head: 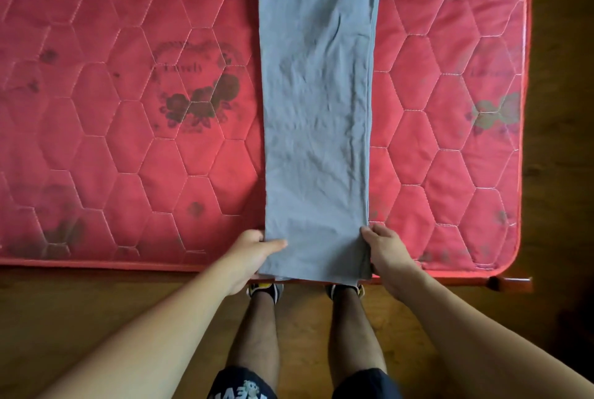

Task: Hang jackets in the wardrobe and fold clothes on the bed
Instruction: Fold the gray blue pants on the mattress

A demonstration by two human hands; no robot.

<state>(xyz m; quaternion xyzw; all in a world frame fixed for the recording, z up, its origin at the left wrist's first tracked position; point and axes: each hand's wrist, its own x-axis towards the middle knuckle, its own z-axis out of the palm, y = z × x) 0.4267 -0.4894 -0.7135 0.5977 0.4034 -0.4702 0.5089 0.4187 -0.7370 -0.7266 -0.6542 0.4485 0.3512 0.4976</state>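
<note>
Grey trousers (318, 109) lie stretched lengthwise across the red quilted mattress (128, 141), legs stacked one on the other, running from the near edge to beyond the top of the view. My left hand (254, 250) pinches the left corner of the hem, thumb on top of the cloth. My right hand (384, 250) grips the right corner of the hem at the mattress's near edge. The hem hangs slightly over that edge. The waist end is out of view.
The mattress's right edge and rounded corner (514, 257) sit on a wooden bed frame (501, 283). A wooden floor (96, 302) lies below, where my legs and shoes (265, 289) stand close to the bed.
</note>
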